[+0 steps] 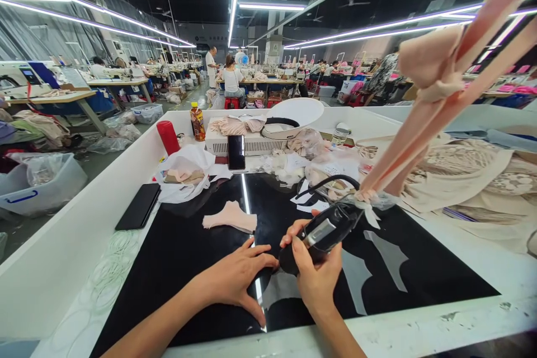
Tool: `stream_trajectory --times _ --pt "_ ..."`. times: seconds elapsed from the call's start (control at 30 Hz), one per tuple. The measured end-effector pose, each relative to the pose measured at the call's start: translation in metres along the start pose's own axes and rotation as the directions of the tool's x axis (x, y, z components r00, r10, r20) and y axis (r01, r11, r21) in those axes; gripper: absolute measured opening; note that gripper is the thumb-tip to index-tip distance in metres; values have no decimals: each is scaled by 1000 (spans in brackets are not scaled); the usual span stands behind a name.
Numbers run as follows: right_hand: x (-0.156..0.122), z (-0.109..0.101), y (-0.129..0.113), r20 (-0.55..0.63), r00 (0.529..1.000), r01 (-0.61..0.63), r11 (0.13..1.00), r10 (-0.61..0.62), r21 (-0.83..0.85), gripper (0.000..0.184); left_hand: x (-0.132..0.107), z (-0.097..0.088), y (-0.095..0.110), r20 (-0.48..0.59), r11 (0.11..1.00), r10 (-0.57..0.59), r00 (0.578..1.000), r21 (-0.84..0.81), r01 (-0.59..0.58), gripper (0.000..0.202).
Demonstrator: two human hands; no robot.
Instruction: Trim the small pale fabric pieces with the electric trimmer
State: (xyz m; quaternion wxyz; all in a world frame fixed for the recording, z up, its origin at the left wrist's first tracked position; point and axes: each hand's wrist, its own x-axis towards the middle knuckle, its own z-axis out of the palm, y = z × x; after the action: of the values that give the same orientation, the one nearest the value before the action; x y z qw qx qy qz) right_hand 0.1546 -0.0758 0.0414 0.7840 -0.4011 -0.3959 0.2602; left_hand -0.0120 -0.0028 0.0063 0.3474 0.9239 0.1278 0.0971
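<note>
My right hand (316, 277) is wrapped round a black corded hand tool (325, 232) with a silver label. Its rounded end points left, low over the black board (176, 279); its underside is hidden, so its exact kind is unclear. Pink fabric straps (413, 117) run up from its rear. My left hand (235, 274) lies spread on the board, fingertips close to the tool's end. Between both hands lies a translucent cut piece (281, 289), partly covered. Beyond my left hand rests a pale pink fabric piece (230, 217). Other translucent pieces (388, 257) lie at right.
A black flat case (138, 207) and thin rings (113, 268) lie along the left. At the back stand a phone (236, 152), a bottle (197, 123), a red cone (168, 137) and a white round-lidded device (247, 142). Beige fabric (457, 179) is heaped right. People work beyond.
</note>
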Motion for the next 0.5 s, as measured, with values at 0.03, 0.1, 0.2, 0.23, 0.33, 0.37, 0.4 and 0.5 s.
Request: stream_trajectory --times 0.03,0.1,0.2,0.23,0.33,0.37,0.4,0.5 --pt "-1 0 -1 5 1000 -4 1000 4 8 49 0 0 0 4 1000 1 1000 0 -1 92" --pt "-4 0 -3 21 1000 -4 999 3 34 49 1 -1 1 10 1000 3 1000 0 -3 93" --pt "-8 1 -5 44 999 -7 998 4 61 47 1 -2 2 17 1000 2 1000 -2 -2 94" --pt "-9 2 -5 45 999 -9 998 6 62 47 2 -3 2 20 1000 1 1000 -3 -1 94" --pt "-9 2 -5 44 999 -8 998 6 55 45 2 -3 2 23 1000 1 1000 -3 -1 94" --pt "-9 3 -5 45 999 -10 999 8 52 45 2 -3 2 23 1000 1 1000 -3 -1 95" --pt "-9 3 -5 47 999 -14 998 12 53 45 2 -3 2 22 1000 0 1000 -2 0 95" --pt "-12 2 -6 55 998 -20 997 15 76 46 1 -2 2 22 1000 -3 1000 7 3 100"
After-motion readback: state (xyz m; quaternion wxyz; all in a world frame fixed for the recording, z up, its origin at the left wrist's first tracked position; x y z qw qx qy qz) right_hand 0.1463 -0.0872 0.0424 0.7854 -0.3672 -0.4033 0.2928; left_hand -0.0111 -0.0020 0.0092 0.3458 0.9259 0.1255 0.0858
